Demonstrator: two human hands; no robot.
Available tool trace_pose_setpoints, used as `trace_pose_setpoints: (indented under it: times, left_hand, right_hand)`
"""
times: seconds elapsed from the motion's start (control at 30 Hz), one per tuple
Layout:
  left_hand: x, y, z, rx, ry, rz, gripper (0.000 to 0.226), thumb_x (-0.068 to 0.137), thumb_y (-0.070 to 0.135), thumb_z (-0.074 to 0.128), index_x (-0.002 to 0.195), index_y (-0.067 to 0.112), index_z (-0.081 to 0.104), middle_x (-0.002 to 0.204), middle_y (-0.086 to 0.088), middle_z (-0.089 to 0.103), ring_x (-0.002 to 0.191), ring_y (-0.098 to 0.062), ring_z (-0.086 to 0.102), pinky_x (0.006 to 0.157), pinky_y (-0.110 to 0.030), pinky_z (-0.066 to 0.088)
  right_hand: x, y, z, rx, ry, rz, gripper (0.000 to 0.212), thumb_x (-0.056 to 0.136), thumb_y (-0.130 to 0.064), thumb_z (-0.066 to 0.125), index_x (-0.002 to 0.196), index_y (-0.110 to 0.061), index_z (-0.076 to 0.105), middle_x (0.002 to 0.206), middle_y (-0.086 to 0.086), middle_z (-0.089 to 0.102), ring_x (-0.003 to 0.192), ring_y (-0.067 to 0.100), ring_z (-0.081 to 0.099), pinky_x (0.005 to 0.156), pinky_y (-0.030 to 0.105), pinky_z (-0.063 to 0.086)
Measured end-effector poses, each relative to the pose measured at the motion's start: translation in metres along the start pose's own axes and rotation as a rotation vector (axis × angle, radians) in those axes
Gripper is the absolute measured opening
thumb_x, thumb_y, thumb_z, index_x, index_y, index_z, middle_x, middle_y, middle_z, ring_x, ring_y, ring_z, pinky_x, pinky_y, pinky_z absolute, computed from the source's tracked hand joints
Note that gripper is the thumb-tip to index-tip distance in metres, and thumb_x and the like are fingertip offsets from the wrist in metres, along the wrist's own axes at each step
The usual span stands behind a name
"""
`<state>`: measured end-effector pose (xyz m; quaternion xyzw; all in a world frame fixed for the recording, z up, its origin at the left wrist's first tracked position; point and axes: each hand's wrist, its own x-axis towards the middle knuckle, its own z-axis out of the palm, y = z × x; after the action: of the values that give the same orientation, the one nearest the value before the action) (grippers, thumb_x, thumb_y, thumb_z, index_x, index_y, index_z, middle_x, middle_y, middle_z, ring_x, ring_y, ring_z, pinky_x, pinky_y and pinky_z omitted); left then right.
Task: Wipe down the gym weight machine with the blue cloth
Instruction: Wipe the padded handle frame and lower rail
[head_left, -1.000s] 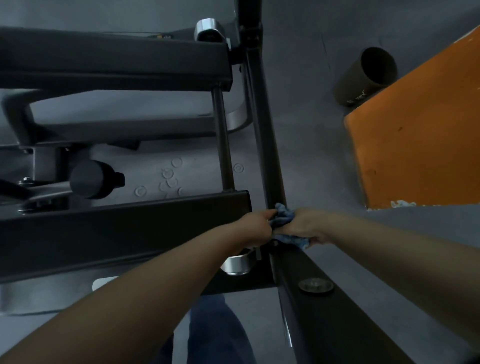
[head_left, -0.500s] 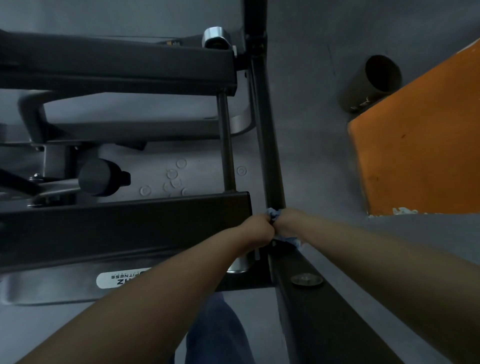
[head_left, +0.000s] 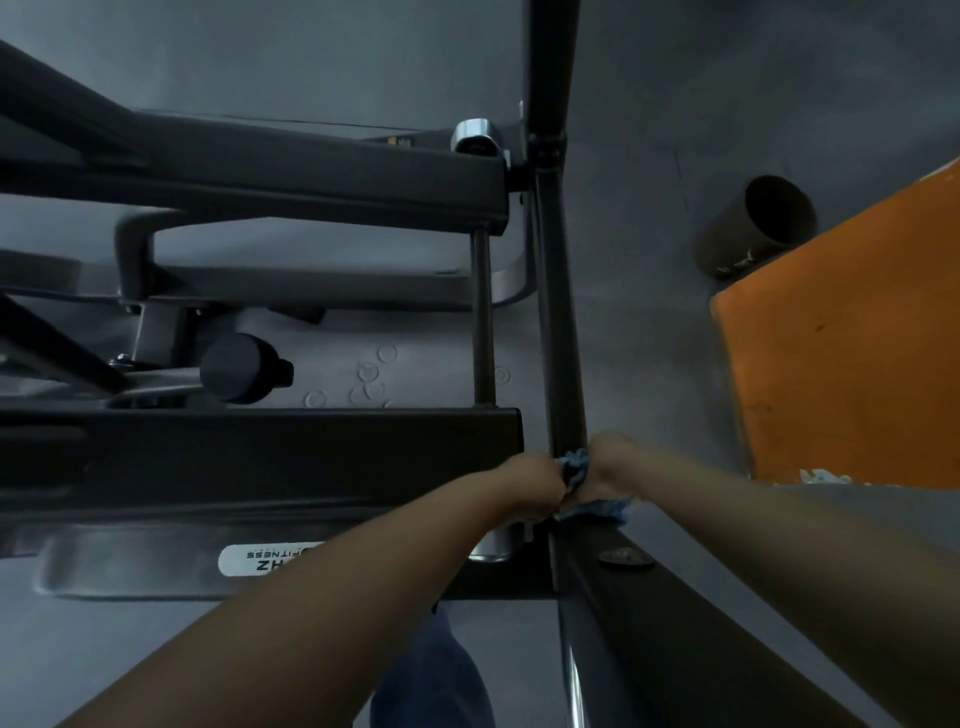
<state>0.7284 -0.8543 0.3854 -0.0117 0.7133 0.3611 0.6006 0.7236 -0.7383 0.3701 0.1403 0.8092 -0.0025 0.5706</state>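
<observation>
Nearest the camera, two bare forearms reach forward and meet at a dark upright post (head_left: 563, 364) of the weight machine (head_left: 260, 457). Left hand (head_left: 530, 480) and right hand (head_left: 613, 465) sit on either side of the post, each with its grip closed on the blue cloth (head_left: 576, 467), which is bunched between them and pressed against the metal. Holding it from both sides likely lets the cloth wrap the post, so one pass would clean more than a single face. A loose corner of the cloth hangs out below the right hand, over the sloping frame beam (head_left: 675, 623) that runs back toward the camera.

The cloth looks small, soft and crumpled, pale blue with darker folds; whether it is damp I cannot tell. It sits low on the post, just above where the post meets the beam, so most of the post above appears not yet covered by this pass.

Beyond the hands, a wide black crossbar (head_left: 260, 457) ends just beside the post, and a thin steel rod (head_left: 482, 322) rises from it to an upper arm (head_left: 311, 171). Left of these is a black knob (head_left: 239, 374). Farther off, on the grey floor (head_left: 649, 312), stand an orange panel (head_left: 857, 338) and a dark tube (head_left: 763, 223) lying beside it.
</observation>
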Motion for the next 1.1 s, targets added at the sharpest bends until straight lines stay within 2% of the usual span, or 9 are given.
trace_pose_setpoints:
  times: [0.13,0.27,0.33,0.43,0.6,0.67,0.83,0.97,1.1]
  left_hand:
    - [-0.016,-0.001,-0.003,-0.074,0.012,0.064,0.03,0.097,0.008,0.042,0.124,-0.001,0.052,0.083,-0.004,0.054,0.079,-0.017,0.056,0.061,-0.017,0.048]
    - [-0.05,-0.003,-0.014,-0.019,0.147,0.195,0.027,0.093,0.003,0.045,0.116,0.0,0.059,0.111,-0.013,0.061,0.108,-0.026,0.056,0.084,-0.025,0.043]
    - [-0.069,-0.012,-0.026,-0.047,0.246,0.234,0.025,0.089,0.004,0.05,0.112,0.003,0.06,0.115,-0.015,0.06,0.109,-0.027,0.055,0.091,-0.029,0.042]
    - [-0.104,-0.029,-0.048,-0.11,0.423,0.293,0.028,0.089,0.008,0.054,0.116,0.008,0.057,0.113,-0.016,0.061,0.107,-0.029,0.057,0.092,-0.035,0.045]
    - [-0.171,-0.07,-0.091,-0.303,0.63,0.369,0.033,0.085,0.006,0.059,0.118,0.009,0.054,0.113,-0.012,0.062,0.106,-0.025,0.058,0.088,-0.031,0.045]
    - [-0.197,-0.091,-0.11,-0.371,0.658,0.361,0.036,0.085,0.009,0.061,0.12,0.011,0.052,0.117,-0.008,0.06,0.108,-0.02,0.057,0.088,-0.029,0.046]
    - [-0.25,-0.12,-0.134,-0.495,0.54,0.383,0.041,0.088,0.009,0.06,0.127,0.017,0.049,0.117,-0.003,0.053,0.11,-0.02,0.053,0.092,-0.031,0.045]
    - [-0.278,-0.128,-0.144,-0.524,0.564,0.473,0.043,0.086,0.009,0.063,0.126,0.015,0.049,0.119,-0.006,0.054,0.107,-0.017,0.052,0.089,-0.029,0.044]
    - [-0.306,-0.148,-0.159,-0.684,0.664,0.504,0.037,0.086,0.003,0.061,0.118,0.018,0.05,0.118,-0.008,0.058,0.095,-0.012,0.051,0.082,-0.029,0.046]
  right_hand:
    - [-0.016,0.0,-0.009,-0.124,0.104,-0.014,0.046,0.088,-0.032,0.062,0.125,-0.006,0.054,0.107,0.007,0.058,0.093,0.016,0.053,0.08,0.022,0.041]
    - [-0.051,-0.008,-0.029,-0.018,0.239,-0.183,0.031,0.085,-0.026,0.067,0.109,-0.006,0.062,0.104,0.012,0.064,0.087,0.019,0.056,0.072,0.026,0.039]
    - [-0.071,-0.025,-0.044,0.045,0.263,-0.257,0.03,0.081,-0.031,0.071,0.099,-0.009,0.061,0.102,0.011,0.065,0.088,0.021,0.057,0.07,0.025,0.039]
    - [-0.107,-0.065,-0.067,0.005,0.307,-0.367,0.026,0.082,-0.035,0.07,0.081,-0.014,0.055,0.082,0.004,0.059,0.078,0.018,0.053,0.06,0.024,0.037]
    - [-0.173,-0.142,-0.086,0.113,0.352,-0.568,0.021,0.081,-0.029,0.072,0.089,-0.017,0.058,0.084,0.001,0.061,0.082,0.017,0.058,0.076,0.026,0.046]
    - [-0.193,-0.15,-0.089,0.156,0.341,-0.619,0.02,0.077,-0.021,0.076,0.089,-0.021,0.06,0.084,-0.004,0.064,0.085,0.015,0.061,0.074,0.019,0.048]
    - [-0.232,-0.154,-0.096,0.345,0.377,-0.699,0.022,0.076,-0.007,0.076,0.075,-0.023,0.061,0.068,-0.012,0.064,0.062,-0.001,0.06,0.053,0.002,0.041]
    - [-0.258,-0.195,-0.101,0.355,0.39,-0.752,0.012,0.078,-0.012,0.075,0.085,-0.012,0.065,0.079,0.003,0.07,0.078,0.015,0.067,0.071,0.019,0.052]
    - [-0.284,-0.256,-0.098,0.352,0.379,-0.854,0.031,0.075,-0.021,0.078,0.099,-0.006,0.066,0.094,0.009,0.072,0.091,0.023,0.067,0.086,0.032,0.054]
